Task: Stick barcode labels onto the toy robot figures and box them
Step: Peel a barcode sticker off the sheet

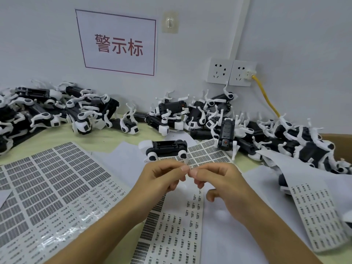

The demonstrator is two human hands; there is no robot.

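Label sheets (57, 183) are lying spread over the table (118, 138), and heaps of toy robots (57, 111) are sitting behind them by the wall. One toy robot (164, 149) is lying alone just beyond the hands. The left hand (162, 178) and right hand (219, 180) are meeting fingertip to fingertip, seemingly pinching a tiny label, too small to confirm. It may be curling and sticking to skin.

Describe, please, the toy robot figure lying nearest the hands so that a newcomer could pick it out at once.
Start at the red-lettered wall sign and drop straight down past the heaps of figures along the wall. Just beyond the left hand and right hand, one toy robot figure lies alone on the barcode label sheet. Unlike its piled neighbours, it is separate, lying lengthwise with its black body between white ends.
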